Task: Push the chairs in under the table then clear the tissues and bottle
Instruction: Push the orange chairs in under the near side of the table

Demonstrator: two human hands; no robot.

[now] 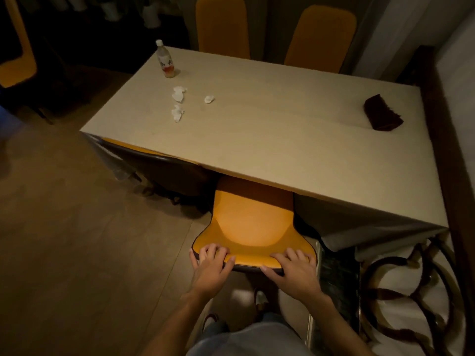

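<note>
Chair (253,222) in orange, close by, seat already partly under the near edge of the table (282,129); backrest top gripped at both ends, left hand (212,263) wrapped over the left corner, right hand (291,268) curled over the right. Probably stiff and moderately heavy, padded and slightly yielding under the fingers; best held right there on the top rail, pushed level so the legs slide rather than tip. Room ahead looks open under the tabletop, though a hanging tablecloth just to the right and a dark-backed chair (159,173) already tucked in on the left narrow the gap. Two more orange chairs (222,27) at the far side, seemingly close to the table.

Bottle (167,61) upright near the far-left corner, apparently almost empty: light, easy to knock over, best taken round the body. Crumpled tissues (178,93), three of them, just nearer than the bottle: soft, weightless, to be pinched or gathered. Dark roll of cloth (383,114) at the right, well apart from these.
</note>
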